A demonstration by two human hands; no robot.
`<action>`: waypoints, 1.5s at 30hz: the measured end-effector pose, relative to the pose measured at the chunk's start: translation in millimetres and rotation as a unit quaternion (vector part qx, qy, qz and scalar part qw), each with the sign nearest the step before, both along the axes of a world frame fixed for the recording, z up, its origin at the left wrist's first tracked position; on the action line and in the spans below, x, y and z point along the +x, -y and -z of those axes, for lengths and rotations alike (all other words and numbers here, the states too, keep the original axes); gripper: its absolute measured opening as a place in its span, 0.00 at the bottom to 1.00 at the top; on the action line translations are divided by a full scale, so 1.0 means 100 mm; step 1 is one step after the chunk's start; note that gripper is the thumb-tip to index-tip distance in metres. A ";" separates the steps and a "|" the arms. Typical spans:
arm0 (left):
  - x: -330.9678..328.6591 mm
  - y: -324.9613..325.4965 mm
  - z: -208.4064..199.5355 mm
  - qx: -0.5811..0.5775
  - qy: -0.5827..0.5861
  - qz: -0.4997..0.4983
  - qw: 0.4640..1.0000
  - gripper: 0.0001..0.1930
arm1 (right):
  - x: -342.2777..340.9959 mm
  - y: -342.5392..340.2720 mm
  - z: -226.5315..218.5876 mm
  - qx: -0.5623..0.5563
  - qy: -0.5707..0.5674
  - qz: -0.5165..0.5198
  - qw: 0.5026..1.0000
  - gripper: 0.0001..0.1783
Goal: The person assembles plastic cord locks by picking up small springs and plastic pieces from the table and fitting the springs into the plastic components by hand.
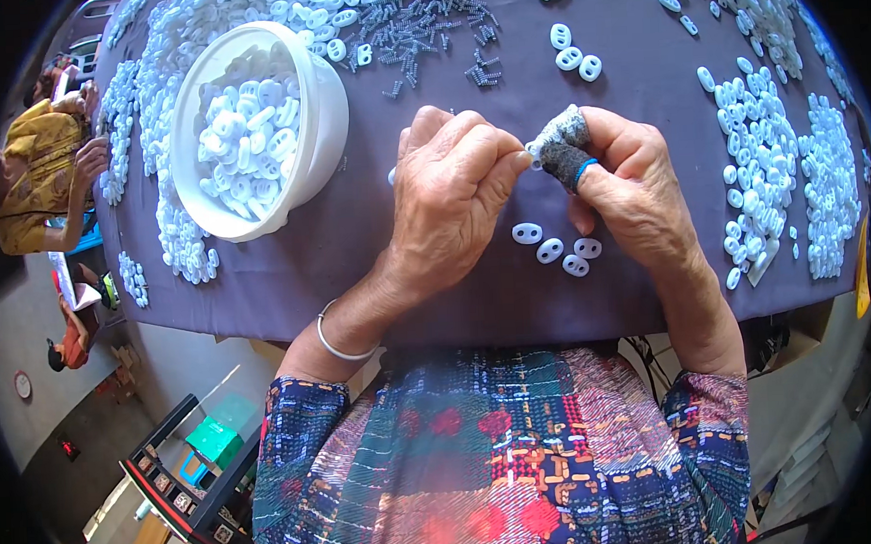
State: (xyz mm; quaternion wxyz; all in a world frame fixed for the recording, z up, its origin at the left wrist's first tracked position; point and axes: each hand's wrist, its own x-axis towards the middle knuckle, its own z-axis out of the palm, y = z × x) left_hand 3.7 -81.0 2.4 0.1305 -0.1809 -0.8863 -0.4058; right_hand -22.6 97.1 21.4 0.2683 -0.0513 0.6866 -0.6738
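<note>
My left hand (pixel 451 189) and my right hand (pixel 631 186) meet above the middle of the table. Between the right thumb and forefinger, both in grey fabric finger covers, sits a small white plastic piece (pixel 534 157), mostly hidden. The left thumb and forefinger are pinched together right against it; whatever they hold is too small to make out. Just below the hands lie several white oval two-hole pieces (pixel 549 250) that look like cord-lock parts. Above the right hand are a few more two-hole pieces (pixel 569 58).
A white round tub (pixel 327 131) full of white pieces stands at left. Small metal springs (pixel 411 40) are heaped at the far side. White pieces (pixel 756 161) form piles along the right, and more cover the left edge of the dark tablecloth (pixel 437 306). Another person (pixel 43 182) sits beyond the left edge.
</note>
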 end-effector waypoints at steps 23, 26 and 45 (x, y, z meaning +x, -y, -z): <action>0.00 0.25 -0.12 0.022 -0.002 -0.099 0.995 0.08 | -0.08 -0.04 0.15 -0.083 -0.010 -0.005 0.997 0.12; 0.18 0.31 -0.16 0.044 0.011 -0.118 0.992 0.06 | -0.08 -0.04 0.19 -0.098 -0.013 -0.003 0.995 0.11; 0.40 0.38 -0.03 -0.069 -0.008 -0.152 0.986 0.08 | -0.07 0.01 0.13 -0.053 -0.062 -0.009 0.997 0.07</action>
